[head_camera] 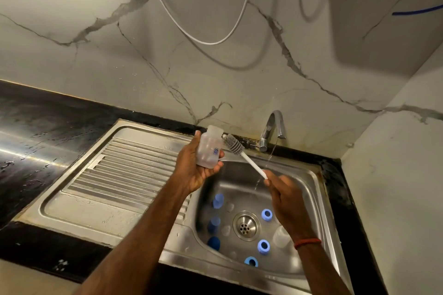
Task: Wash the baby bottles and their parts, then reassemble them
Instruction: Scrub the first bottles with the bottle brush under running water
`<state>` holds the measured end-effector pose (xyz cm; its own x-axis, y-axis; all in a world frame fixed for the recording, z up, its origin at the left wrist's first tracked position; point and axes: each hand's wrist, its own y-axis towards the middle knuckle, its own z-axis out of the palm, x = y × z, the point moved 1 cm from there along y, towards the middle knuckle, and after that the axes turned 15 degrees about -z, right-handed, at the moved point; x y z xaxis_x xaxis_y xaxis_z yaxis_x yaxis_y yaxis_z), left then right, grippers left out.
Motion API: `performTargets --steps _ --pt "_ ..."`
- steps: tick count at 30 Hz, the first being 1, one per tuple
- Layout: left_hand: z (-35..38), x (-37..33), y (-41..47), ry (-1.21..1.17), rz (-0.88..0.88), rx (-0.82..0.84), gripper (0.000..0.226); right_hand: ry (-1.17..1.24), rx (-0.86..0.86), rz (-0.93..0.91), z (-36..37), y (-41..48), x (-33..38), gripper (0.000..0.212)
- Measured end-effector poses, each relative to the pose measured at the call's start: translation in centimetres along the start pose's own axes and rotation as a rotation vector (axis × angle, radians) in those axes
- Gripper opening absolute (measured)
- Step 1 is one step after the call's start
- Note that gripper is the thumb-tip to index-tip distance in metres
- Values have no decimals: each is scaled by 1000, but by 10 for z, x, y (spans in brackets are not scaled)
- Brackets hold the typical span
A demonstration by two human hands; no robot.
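My left hand (191, 170) grips a clear baby bottle (209, 148) above the sink's left rim, its open neck tilted up and away. My right hand (284, 196) holds the white handle of a bottle brush (233, 145), whose grey bristle head lies against the bottle's right side, outside the neck. Down in the steel sink basin (242, 182) lie blue caps (218, 200), blue collar rings (266, 214), clear teats (225, 230) and another clear bottle (281, 236) partly hidden by my right wrist.
The tap (273, 129) at the back runs a thin stream into the basin. A ribbed steel drainboard (124, 167) stretches to the left, ringed by black countertop (36, 122). A marble wall stands behind and to the right. The drain (246, 225) sits mid-basin.
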<state>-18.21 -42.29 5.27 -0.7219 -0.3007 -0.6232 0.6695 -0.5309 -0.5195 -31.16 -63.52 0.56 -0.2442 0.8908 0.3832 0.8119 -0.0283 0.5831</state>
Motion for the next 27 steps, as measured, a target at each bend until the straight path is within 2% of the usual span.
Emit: performTargets --steps 3,6,11,16,20,25,27 --pt "7 7 1 189 50 -19 47 -20 -24 -62 -7 5 7 29" --pt "12 16 6 159 31 19 46 -53 -15 -123 -7 22 15 38" --pt "-6 10 20 0 43 -10 53 -1 -17 152 -1 0 -20 25" --pt "-8 9 22 25 47 -31 62 -48 -28 474 -6 -19 -52 21" --pt "-4 11 25 59 43 -24 64 -108 -52 523 -7 -17 -57 23" --pt "-9 14 34 31 -3 -50 47 -86 -81 524 -7 -16 -53 20" --pt "-10 15 34 24 -20 -54 57 -48 -71 511 -6 -17 -51 19"
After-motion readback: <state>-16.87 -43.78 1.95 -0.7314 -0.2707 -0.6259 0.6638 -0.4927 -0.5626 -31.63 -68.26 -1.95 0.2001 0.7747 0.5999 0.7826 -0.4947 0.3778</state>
